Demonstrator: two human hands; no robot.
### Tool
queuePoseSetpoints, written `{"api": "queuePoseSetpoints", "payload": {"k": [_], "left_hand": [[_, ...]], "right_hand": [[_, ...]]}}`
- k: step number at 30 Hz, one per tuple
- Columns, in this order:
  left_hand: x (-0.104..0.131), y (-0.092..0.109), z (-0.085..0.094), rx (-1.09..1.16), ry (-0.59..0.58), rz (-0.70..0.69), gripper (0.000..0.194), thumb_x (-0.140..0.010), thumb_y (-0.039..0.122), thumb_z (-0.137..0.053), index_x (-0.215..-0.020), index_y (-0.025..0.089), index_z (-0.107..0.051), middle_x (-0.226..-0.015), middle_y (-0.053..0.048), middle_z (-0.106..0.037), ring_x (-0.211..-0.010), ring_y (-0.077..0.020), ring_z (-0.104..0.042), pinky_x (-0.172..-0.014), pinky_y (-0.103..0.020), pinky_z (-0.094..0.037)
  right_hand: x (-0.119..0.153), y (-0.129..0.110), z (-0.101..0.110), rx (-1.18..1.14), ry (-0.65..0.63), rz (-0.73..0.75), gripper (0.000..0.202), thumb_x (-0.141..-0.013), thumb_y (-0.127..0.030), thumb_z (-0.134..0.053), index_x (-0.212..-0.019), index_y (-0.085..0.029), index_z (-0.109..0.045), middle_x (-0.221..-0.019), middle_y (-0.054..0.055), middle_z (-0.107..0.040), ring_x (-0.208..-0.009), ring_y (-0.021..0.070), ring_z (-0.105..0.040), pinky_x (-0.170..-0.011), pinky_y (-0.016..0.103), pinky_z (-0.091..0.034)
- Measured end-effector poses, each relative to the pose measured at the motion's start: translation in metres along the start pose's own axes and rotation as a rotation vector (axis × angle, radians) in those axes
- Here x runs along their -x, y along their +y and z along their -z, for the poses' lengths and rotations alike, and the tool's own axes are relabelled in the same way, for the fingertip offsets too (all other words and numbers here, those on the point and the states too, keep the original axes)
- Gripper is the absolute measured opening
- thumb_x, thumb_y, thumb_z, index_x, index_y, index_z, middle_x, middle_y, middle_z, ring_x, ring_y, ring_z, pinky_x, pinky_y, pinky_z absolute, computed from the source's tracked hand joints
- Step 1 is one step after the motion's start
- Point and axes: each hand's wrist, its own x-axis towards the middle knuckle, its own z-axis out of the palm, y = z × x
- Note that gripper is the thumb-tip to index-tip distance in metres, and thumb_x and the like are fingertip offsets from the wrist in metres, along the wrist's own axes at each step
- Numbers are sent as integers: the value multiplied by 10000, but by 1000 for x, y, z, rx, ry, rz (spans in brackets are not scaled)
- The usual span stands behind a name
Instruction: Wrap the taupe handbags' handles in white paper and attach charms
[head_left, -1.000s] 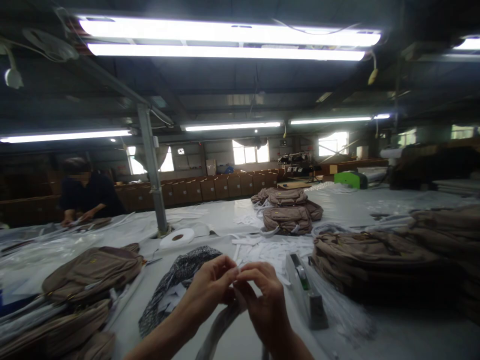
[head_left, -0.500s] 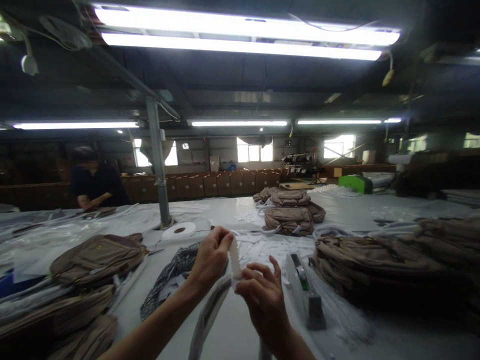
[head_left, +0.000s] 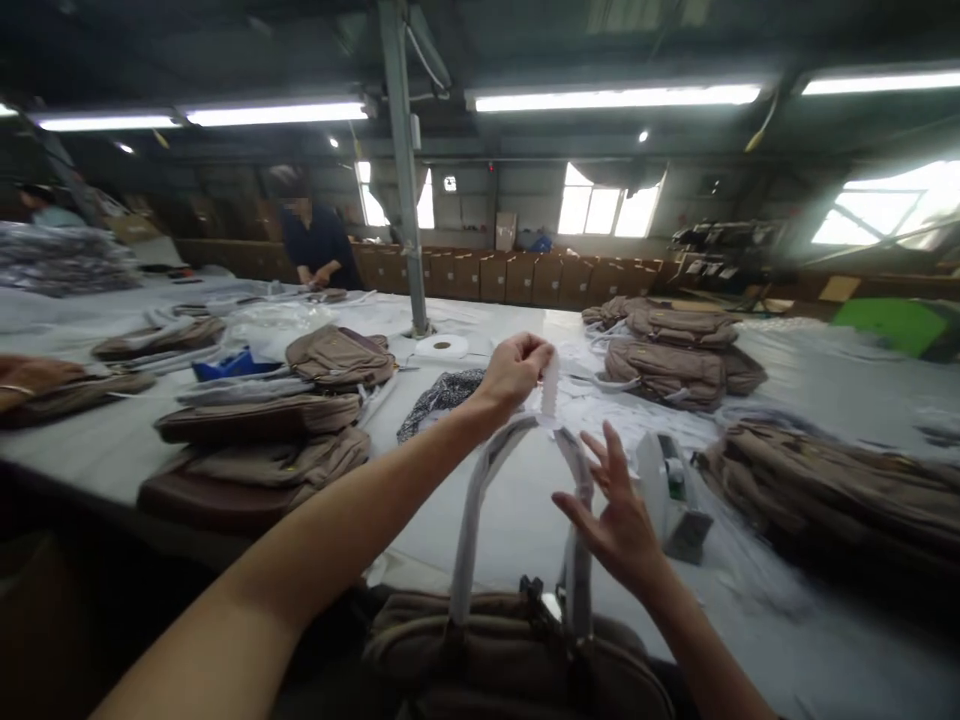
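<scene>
The white strip (head_left: 550,388) stands nearly upright before me, its long axis close to vertical, with the top end up between my left fingers (head_left: 534,352), which are pinched tight on it. Its lower end meets the peak of the wrapped handles (head_left: 471,520); whether it sticks there or merely lies against them, I cannot tell. The handles rise from the brown bag (head_left: 517,665) nearest me, leaning inward to that peak and pointing up and away from my body. My right fingers (head_left: 616,465) are spread apart and hold nothing, just beside the right-hand handle; I cannot tell whether they touch it.

Past the handles lies the white desk (head_left: 521,530). Right of my right fingers stands a grey dispenser (head_left: 675,500), and beyond it a pile of brown bags (head_left: 832,500). Beyond my left forearm sits a speckled sack (head_left: 450,390), with a white roll (head_left: 442,346) behind it, near the foot of a post (head_left: 405,180). Farther off, a co-worker (head_left: 319,240) bends over the desk's far side, in front of cardboard boxes (head_left: 491,277).
</scene>
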Motion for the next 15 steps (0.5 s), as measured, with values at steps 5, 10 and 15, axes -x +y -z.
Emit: {"api": "queuePoseSetpoints", "payload": {"k": [5,10,15], "left_hand": [[26,-31,32,11,-98,116,166,-787,302,-611,-784,146,-554,-657,29,-566,-580,-77,-529,-585,-215,-418],[91,-78,82,-87,33,324,312,-778,438,-604,-921,163,-562,-799,-18,-627,-719,-126,-598,-644,-240,-449],[186,-106,142,-236,181,502,384,-792,526,-550,-789,144,-586,-710,-19,-632,-668,-140,-589,-628,-238,-444]], "right_hand": [[42,49,-30,-73,-112,-449,879,-748,-401,-629,-1452,-163,-159,-1271,150,-556,-1163,293,-528,-935,418,-440],[57,81,-48,-32,-162,-537,391,-709,-468,-621,-948,-160,-658,-956,105,-698,-940,311,-625,-843,393,-467],[59,91,-49,-235,-39,-712,391,-733,-579,-564,-768,-189,-558,-634,31,-651,-594,222,-638,-564,324,-503]]}}
